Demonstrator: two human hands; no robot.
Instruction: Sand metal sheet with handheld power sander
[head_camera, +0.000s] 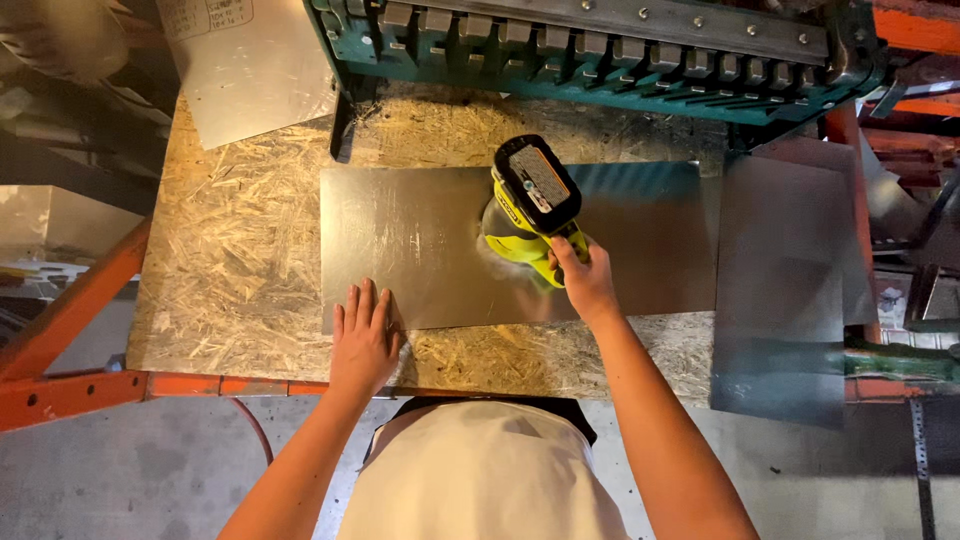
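A rectangular sheet of bare metal (420, 240) lies flat on a chipboard bench top (240, 260). My left hand (364, 338) rests flat on the sheet's near edge, fingers spread, pressing it down. My right hand (583, 280) grips the rear handle of a yellow-green and black power sander (530, 205). The sander stands on the middle of the sheet, its pad against the metal. A dull, scuffed patch shows on the sheet around the tool.
A green sheet-metal bending machine (600, 50) spans the back of the bench. More metal sheets lie at the right (780, 290) and lean at the back left (250, 70). Orange steel frame rails (90, 385) run along the bench's front and left. Concrete floor lies below.
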